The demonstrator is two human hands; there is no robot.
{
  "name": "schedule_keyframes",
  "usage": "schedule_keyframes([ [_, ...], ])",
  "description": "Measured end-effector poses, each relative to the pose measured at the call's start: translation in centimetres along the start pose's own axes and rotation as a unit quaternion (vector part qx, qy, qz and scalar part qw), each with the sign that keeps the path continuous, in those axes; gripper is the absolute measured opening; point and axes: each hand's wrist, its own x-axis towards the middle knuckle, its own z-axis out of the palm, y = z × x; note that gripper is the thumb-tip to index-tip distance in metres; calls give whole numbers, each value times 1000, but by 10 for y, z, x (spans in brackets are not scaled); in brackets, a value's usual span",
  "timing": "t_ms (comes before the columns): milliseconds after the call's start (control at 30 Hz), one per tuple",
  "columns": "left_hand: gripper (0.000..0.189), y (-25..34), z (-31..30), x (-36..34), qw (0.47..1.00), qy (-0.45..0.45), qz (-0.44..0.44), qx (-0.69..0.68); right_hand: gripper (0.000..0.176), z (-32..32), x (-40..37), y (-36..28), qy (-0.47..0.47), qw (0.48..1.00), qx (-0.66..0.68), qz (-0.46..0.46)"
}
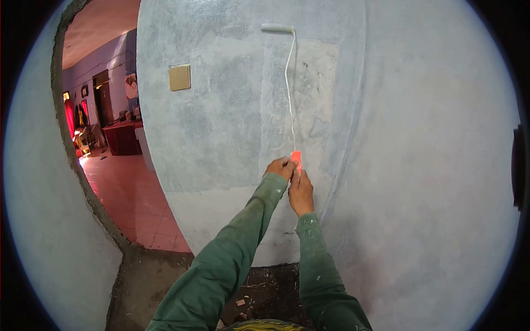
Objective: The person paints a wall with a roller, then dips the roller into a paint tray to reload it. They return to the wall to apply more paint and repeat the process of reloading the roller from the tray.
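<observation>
A paint roller (277, 27) with a white sleeve and a long bent wire frame rests against the grey wall (215, 127) in the upper middle of the head view. Its orange-red handle (296, 159) points down toward me. My right hand (301, 193) is wrapped round the lower part of the handle. Beside it, my left hand (281, 168) has its fingers closed at the handle's upper left side. Around the roller frame the wall shows a paler, unevenly coated patch (317, 77) with dark marks.
A beige switch plate (179, 78) sits on the wall, left of the roller. Farther left, a rough-edged doorway opens on a room with a pinkish tiled floor (130, 198) and a red-covered table (122, 138). Debris lies on the dark floor (270, 289) below my arms. A wall corner runs down the right side.
</observation>
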Motion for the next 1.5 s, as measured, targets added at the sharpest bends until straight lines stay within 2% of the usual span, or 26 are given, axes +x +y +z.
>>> schedule_keyframes([
  [100, 28, -31, 11, -21, 1000, -12, -10, -14, 32, 0, -25, 19, -12, 1000, 9, 13],
  [167, 38, -51, 15, -36, 998, -44, -49, -16, 32, 1, -41, 31, -17, 1000, 5, 17],
  [300, 38, -80, 26, -64, 997, -46, -55, -12, 31, 4, -70, 55, -32, 998, 2, 56],
  [367, 28, -87, 30, -81, 997, -39, -56, -25, 31, 4, -83, 70, -40, 996, 11, 76],
  [500, 27, -119, 43, -107, 995, -57, -72, -28, 29, -1, -113, 86, -53, 994, 9, 97],
  [567, 39, -134, 51, -121, 992, -85, -95, -16, 29, -6, -128, 92, -58, 993, -2, 102],
  [767, 40, -180, 74, -159, 984, -101, -123, -75, 29, -12, -167, 116, -59, 991, -33, 118],
  [867, 40, -194, 80, -176, 985, -114, -111, -67, 30, -16, -183, 128, -63, 990, -45, 122],
  [933, 39, -197, 83, -191, 980, -123, -140, -67, 30, -18, -196, 135, -66, 989, -52, 119],
  [1000, 38, -196, 82, -204, 976, -130, -164, -65, 33, -21, -211, 146, -89, 983, -52, 154],
  [1067, 30, -194, 82, -218, 973, -152, -172, -2, 35, -22, -227, 159, -90, 982, -57, 154],
  [1400, 32, -229, 92, -268, 959, -189, -212, 23, 40, -28, -279, 179, -127, 964, -77, 222],
  [1500, 32, -235, 94, -279, 950, -206, -232, 23, 40, -29, -293, 178, -111, 964, -95, 224],
])
